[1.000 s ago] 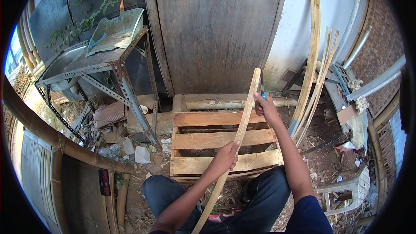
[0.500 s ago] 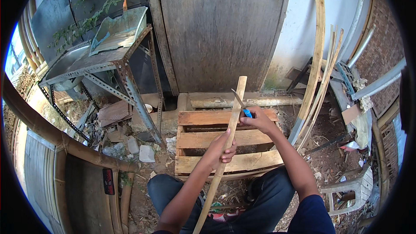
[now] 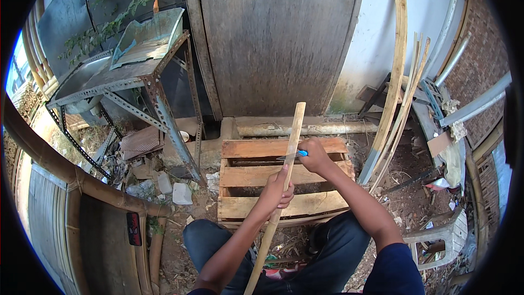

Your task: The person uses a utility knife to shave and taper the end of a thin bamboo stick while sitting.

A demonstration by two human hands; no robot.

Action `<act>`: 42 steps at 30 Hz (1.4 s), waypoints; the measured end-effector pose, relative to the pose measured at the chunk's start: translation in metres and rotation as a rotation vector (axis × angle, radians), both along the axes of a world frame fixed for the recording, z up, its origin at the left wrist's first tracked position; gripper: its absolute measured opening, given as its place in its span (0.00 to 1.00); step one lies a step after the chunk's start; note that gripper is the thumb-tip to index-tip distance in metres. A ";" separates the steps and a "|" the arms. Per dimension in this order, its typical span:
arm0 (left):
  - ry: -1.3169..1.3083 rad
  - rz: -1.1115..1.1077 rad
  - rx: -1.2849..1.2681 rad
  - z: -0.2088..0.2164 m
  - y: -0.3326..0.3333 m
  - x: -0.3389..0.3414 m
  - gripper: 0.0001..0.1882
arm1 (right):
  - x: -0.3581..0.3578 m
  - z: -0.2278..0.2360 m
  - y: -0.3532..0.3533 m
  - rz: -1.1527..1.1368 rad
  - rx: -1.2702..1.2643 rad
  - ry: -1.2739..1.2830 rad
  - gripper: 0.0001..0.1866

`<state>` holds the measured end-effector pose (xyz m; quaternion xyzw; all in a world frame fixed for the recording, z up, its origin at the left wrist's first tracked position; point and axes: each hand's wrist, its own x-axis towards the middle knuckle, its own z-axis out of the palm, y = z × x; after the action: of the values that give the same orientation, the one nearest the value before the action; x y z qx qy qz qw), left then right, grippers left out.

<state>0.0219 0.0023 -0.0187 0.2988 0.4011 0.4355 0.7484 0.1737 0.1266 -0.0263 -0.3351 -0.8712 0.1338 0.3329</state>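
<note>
A long pale bamboo strip (image 3: 296, 125) slants from between my knees up over the wooden pallet. My left hand (image 3: 277, 192) is wrapped round it at about mid-length, with the thumb lying along the strip. My right hand (image 3: 315, 157) is closed on the blue handle of a knife (image 3: 289, 157). The knife's thin blade lies across the strip, a little above my left thumb, with its tip past the left edge. Whether the edge bites into the bamboo cannot be made out.
Below the strip is a slatted wooden pallet (image 3: 251, 175). A metal-framed sink stand (image 3: 147, 79) is at the left. Tall bamboo strips (image 3: 397, 71) lean on the wall at right, near a broken plastic chair (image 3: 450, 243). A phone (image 3: 134, 228) rests at lower left.
My right hand has brought the knife down and toward me along the strip, and the blade has swung from pointing up to lying across it. The strip's top has shifted slightly left and down.
</note>
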 end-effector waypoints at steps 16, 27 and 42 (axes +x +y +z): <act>-0.141 -0.272 -0.036 0.010 -0.021 0.021 0.21 | 0.104 -0.015 0.073 -0.776 -0.147 0.470 0.20; -0.120 -0.057 0.195 0.026 -0.005 -0.004 0.13 | 0.009 0.021 -0.008 -0.123 -0.327 0.376 0.14; -0.309 -0.317 -0.149 0.009 -0.014 0.014 0.26 | 0.033 0.016 0.035 -0.341 -0.092 0.307 0.14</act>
<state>0.0361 -0.0113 -0.0093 0.2318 0.2607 0.3224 0.8800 0.2063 0.1620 -0.0101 -0.4681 -0.7341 0.1646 0.4635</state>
